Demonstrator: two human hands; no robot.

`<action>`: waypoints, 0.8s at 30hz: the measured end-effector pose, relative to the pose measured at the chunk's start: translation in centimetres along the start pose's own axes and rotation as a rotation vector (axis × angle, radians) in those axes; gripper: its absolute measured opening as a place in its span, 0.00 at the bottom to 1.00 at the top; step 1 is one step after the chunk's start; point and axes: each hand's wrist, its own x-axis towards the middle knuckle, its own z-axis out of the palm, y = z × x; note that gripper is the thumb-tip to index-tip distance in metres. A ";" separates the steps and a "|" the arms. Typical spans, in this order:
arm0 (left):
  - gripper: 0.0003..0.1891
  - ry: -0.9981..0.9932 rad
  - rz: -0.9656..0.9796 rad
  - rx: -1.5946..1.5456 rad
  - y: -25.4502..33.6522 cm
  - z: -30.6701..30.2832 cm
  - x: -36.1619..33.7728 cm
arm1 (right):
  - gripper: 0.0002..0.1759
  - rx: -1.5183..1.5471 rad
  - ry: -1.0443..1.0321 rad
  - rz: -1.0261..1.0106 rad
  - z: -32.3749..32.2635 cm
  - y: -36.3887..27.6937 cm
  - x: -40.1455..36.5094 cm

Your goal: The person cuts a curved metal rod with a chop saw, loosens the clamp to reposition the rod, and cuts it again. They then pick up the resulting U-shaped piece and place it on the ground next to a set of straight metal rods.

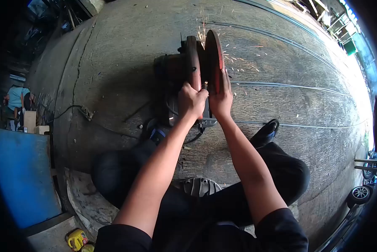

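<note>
A chop saw with a reddish round blade guard stands on the floor in front of me, and sparks fly around it. My left hand is closed around the saw's handle. Lying flat against the near right side of the guard, my right hand has its fingers stretched out. A long thin metal rod runs from the saw toward the right. The cutting point is hidden behind the hands and guard.
More long rods lie across the floor at right. My sandalled foot and bent legs are close to the saw. A cable crosses the floor at left. A blue panel stands left; another person is beyond it.
</note>
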 end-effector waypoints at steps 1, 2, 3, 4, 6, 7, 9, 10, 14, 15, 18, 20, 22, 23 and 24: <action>0.11 -0.005 -0.004 -0.001 -0.1 0.0 0.0 | 0.33 -0.001 0.004 -0.003 0.0 0.0 0.0; 0.11 -0.009 -0.008 -0.001 -0.1 0.0 0.0 | 0.32 -0.003 0.008 -0.007 0.0 0.0 0.0; 0.11 -0.007 -0.006 -0.007 0.2 0.1 0.1 | 0.32 -0.006 0.009 -0.012 -0.1 0.1 0.2; 0.11 -0.009 -0.011 -0.023 0.3 0.0 -0.1 | 0.32 -0.007 0.012 -0.012 0.0 0.1 0.1; 0.11 -0.010 -0.014 -0.043 0.4 -0.1 -0.1 | 0.33 -0.011 0.017 -0.017 0.1 0.3 0.0; 0.12 -0.011 -0.010 -0.039 0.4 -0.1 0.0 | 0.33 -0.008 0.024 -0.026 0.2 0.3 0.0; 0.12 -0.012 -0.008 -0.037 0.4 -0.1 -0.1 | 0.33 -0.006 0.030 -0.036 0.1 0.3 0.0; 0.12 -0.006 -0.004 -0.032 0.5 -0.2 -0.1 | 0.33 -0.007 0.024 -0.024 0.1 0.1 0.0; 0.12 -0.009 -0.023 -0.069 0.7 -0.3 -0.2 | 0.33 -0.004 0.021 -0.021 0.1 0.1 -0.1; 0.12 -0.010 -0.024 -0.068 0.6 -0.3 -0.2 | 0.33 -0.005 0.020 -0.020 0.1 0.2 -0.1; 0.13 -0.020 -0.011 -0.015 0.7 -0.4 -0.2 | 0.33 -0.016 0.027 -0.038 0.1 0.3 0.0; 0.14 -0.018 -0.027 -0.060 0.7 -0.4 -0.3 | 0.33 -0.013 0.033 -0.052 0.1 0.2 0.0; 0.14 -0.018 -0.016 -0.062 1.0 -0.5 -0.4 | 0.33 -0.015 0.027 -0.035 0.1 0.1 -0.1; 0.14 -0.018 -0.005 -0.065 1.2 -0.6 -0.4 | 0.32 -0.016 0.022 -0.018 0.1 0.1 -0.1; 0.14 -0.019 -0.006 -0.064 1.0 -0.5 -0.4 | 0.32 -0.016 0.021 -0.017 0.1 0.1 -0.1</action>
